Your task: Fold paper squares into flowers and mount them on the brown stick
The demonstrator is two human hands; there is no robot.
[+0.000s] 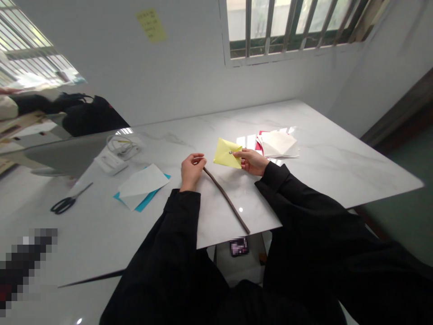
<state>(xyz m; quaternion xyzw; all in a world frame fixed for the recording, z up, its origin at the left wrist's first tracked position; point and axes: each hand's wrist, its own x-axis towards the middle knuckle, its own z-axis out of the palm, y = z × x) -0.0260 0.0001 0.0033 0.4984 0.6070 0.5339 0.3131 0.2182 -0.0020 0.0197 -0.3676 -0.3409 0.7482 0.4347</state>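
Envelope of thin yellow sheet with a small round fastener (pixel 224 152) pinched in our right grip (pixel 253 161)

We hold the envelope by its right-hand end, thumb on the front near the fastener and fingers behind; the right grip is closed on it. It seems raised above the white marbled table (pixel 324 140), with its flap side facing us. Our left grip (pixel 192 170) is just left of the envelope and apart from it, fingers curled in towards the thumb. The upper end of a long, thin, dark brown stick (pixel 226 197) meets those fingers, but we cannot tell whether they have hold of it. The stick slants down to the right, its lower end near the table's front edge.

Beyond our right grip we see a pile of off-white folded sheets (pixel 280 143) with red showing beneath. To the left of our left grip lies a white sheet (pixel 144 185) over a bright blue one (pixel 146 203). Farther left, we have a pair of black-handled scissors (pixel 64 205) and, behind the sheets, a coiled white cable (pixel 123 146).
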